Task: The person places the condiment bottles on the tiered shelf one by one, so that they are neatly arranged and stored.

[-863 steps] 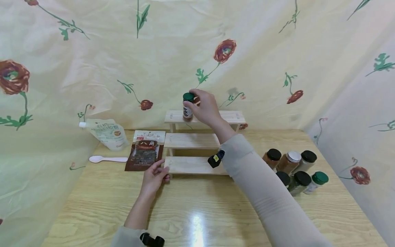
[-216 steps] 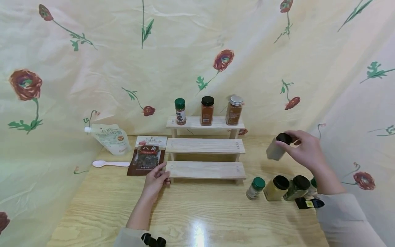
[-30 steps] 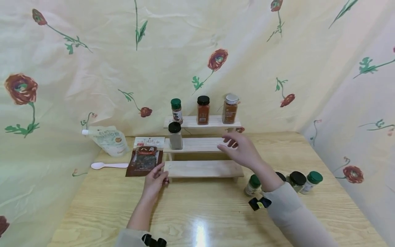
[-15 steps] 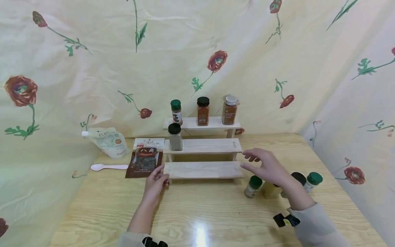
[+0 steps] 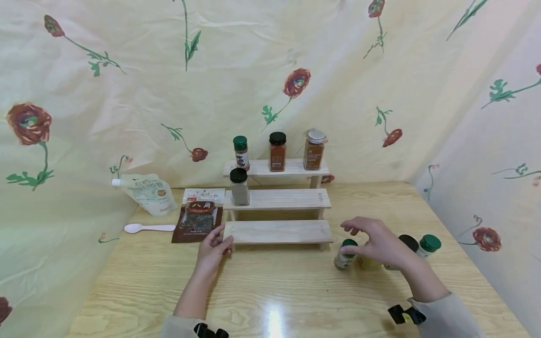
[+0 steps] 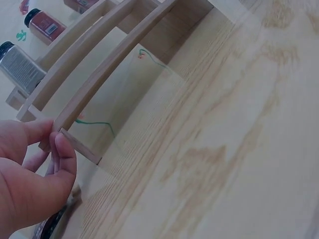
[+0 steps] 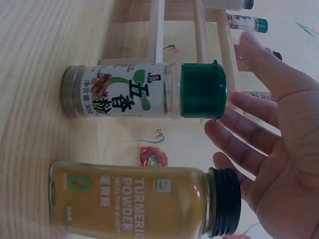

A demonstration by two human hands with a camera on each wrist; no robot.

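Observation:
My left hand [image 5: 212,251] pinches the left end of the lowest board of a three-step wooden rack [image 5: 279,232]; the left wrist view shows thumb and fingers on its corner. My right hand [image 5: 380,241], fingers parted and holding nothing, hovers at a green-capped five-spice jar [image 7: 119,92] that stands right of the rack. Beside that jar is a black-capped turmeric powder jar [image 7: 124,199], largely covered by the hand in the head view. On the middle step, at the left, stands a black-capped jar of greyish powder [image 5: 241,193].
The top step bears a green-capped jar [image 5: 242,158], a black-capped reddish jar [image 5: 277,157] and a silver-capped jar [image 5: 313,157]. Further right stand another black-capped jar [image 5: 408,242] and green-capped jar [image 5: 429,243]. At left lie a star anise packet [image 5: 198,216], spouted pouch [image 5: 148,193] and white spoon [image 5: 150,227].
Three jars have come onto the top step and the greyish jar onto the middle one. Over the last second my right hand has moved from the rack to the five-spice jar. The left stays put.

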